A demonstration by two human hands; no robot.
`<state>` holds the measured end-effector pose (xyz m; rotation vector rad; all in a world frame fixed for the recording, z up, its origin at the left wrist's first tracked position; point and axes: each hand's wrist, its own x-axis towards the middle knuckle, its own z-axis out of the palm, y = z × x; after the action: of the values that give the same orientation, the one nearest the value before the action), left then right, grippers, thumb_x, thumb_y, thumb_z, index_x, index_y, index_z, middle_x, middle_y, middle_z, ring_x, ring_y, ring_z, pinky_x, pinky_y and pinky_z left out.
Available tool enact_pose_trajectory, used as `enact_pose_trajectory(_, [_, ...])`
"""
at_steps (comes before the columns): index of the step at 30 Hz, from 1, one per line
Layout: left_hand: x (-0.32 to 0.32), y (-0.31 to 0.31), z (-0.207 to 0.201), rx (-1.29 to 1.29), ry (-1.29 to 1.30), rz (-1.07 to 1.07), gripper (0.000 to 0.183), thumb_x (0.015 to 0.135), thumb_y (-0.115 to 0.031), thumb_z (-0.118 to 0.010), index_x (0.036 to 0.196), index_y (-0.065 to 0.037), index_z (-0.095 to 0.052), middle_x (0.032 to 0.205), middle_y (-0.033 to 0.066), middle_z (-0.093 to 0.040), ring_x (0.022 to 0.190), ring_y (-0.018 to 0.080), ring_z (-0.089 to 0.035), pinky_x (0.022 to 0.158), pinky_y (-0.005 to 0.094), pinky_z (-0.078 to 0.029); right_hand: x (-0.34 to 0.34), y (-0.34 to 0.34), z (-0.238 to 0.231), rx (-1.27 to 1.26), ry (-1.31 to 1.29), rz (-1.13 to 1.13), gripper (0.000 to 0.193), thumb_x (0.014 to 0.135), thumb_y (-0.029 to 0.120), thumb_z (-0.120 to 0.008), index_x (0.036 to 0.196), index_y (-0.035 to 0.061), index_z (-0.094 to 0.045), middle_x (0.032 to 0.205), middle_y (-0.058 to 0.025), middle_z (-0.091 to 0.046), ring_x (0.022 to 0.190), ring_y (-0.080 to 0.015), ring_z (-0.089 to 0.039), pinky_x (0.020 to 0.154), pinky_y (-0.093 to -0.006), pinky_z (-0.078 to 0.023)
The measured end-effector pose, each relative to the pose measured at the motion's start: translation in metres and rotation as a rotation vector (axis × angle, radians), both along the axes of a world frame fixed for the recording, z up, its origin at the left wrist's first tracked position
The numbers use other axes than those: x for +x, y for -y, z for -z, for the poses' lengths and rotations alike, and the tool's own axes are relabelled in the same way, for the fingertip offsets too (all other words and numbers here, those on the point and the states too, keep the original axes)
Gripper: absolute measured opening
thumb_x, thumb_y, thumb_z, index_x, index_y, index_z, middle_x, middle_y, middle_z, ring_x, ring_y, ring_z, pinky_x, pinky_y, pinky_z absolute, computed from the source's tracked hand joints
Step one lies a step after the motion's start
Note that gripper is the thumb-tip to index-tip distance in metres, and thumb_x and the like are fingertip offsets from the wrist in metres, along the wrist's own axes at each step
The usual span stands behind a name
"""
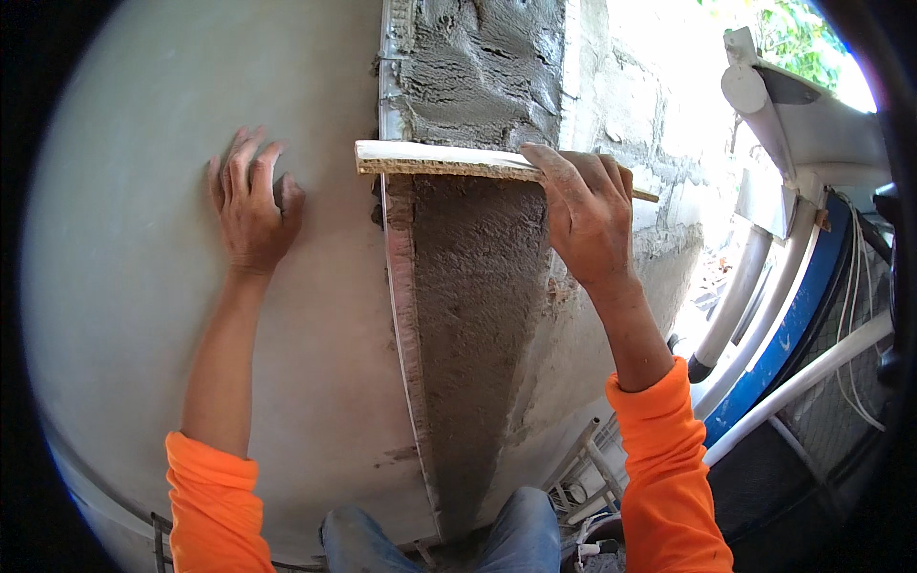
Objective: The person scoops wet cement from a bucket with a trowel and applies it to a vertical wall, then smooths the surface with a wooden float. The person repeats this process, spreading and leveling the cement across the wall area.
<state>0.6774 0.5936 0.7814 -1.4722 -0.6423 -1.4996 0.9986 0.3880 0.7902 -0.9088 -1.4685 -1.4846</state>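
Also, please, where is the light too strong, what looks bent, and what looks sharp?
Head view: glare washes out the upper right of the block wall; the white corner trim bows slightly; the right hand and straightedge look fairly sharp.

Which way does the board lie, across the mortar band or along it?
Across: the board spans the mortar band side to side, the right hand gripping its right part.
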Motion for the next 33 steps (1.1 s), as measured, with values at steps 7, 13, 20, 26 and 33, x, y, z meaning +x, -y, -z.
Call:
enact_pose_trajectory(7, [-0.002,0.0,-0.002,0.027,-0.039,0.03,0.041,0.09,-0.018,-0.061,0.131,-0.015,-0.057,0.144,0.0088,-0.053,0.144,0.031,-0.044,0.119,0.058,-0.027,-0.008,-0.014,-0.028,-0.009,0.028,-0.003,0.05,0.089,-0.005,-0.067,0.13,0.0245,-0.067,0.099,-0.0014,-0.069,0.095,-0.0205,-0.064,0.09,-0.0392,-0.048])
enact_pose_trajectory(13, [-0.003,0.0,-0.001,0.014,-0.022,0.035,0.042,0.088,-0.018,-0.062,0.13,-0.016,-0.058,0.141,0.0071,-0.054,0.142,0.0308,-0.046,0.118,0.0588,-0.029,-0.002,-0.012,-0.042,-0.011,0.034,0.025,0.049,0.09,-0.003,-0.068,0.13,0.0252,-0.068,0.099,-0.0024,-0.07,0.094,-0.0204,-0.063,0.092,-0.0413,-0.049])
enact_pose_trajectory(20, [-0.002,-0.001,-0.002,0.009,-0.038,0.03,0.044,0.089,-0.02,-0.063,0.133,-0.016,-0.057,0.144,0.008,-0.053,0.144,0.031,-0.045,0.119,0.0572,-0.028,0.005,-0.006,-0.046,-0.018,0.03,0.007,0.044,0.092,-0.001,-0.067,0.128,0.0234,-0.068,0.096,-0.004,-0.07,0.094,-0.0228,-0.064,0.092,-0.0415,-0.049])
enact_pose_trajectory(26, [-0.004,0.002,0.0,-0.024,-0.028,0.04,0.046,0.089,-0.017,-0.064,0.134,-0.015,-0.056,0.145,0.0093,-0.052,0.145,0.0315,-0.044,0.119,0.058,-0.027,0.007,-0.005,-0.047,-0.024,0.037,0.035,0.042,0.092,-0.001,-0.068,0.126,0.0235,-0.068,0.099,-0.0023,-0.069,0.097,-0.0221,-0.063,0.09,-0.0391,-0.048])
enact_pose_trajectory(33, [-0.003,0.004,-0.001,-0.038,-0.016,0.056,0.044,0.088,-0.016,-0.064,0.131,-0.016,-0.057,0.143,0.0086,-0.053,0.144,0.0313,-0.045,0.12,0.0578,-0.027,0.013,0.003,-0.046,-0.049,-0.02,0.072,0.028,0.096,0.01,-0.067,0.123,0.0163,-0.072,0.107,-0.005,-0.074,0.1,-0.0249,-0.066,0.095,-0.0404,-0.046])
